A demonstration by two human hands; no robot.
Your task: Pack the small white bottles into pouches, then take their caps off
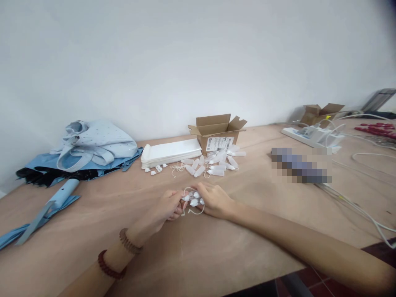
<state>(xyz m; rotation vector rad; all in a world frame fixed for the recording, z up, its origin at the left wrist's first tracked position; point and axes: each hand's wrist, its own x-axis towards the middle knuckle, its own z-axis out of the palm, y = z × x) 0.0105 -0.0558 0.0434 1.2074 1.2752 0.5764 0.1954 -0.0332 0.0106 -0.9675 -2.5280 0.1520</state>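
My left hand [170,205] and my right hand [215,200] meet above the front middle of the table, fingers closed around a small bunch of plastic dropper bottles [194,199]. Their white pointed caps face me, and thin white cords loop out above and below. The bottle bodies are mostly hidden by my fingers. Just beyond my hands lies a loose pile of translucent dropper bottles [216,170], some with cords. Several small white caps [153,172] are scattered left of the pile.
Behind the pile stand an open cardboard box [216,140] and a stack of white plastic bags [173,150]. A light blue bag [95,144] and a blue umbrella [64,192] lie left. At right are a blurred-out object [300,165], a power strip [312,138], cables and a smaller box [320,113].
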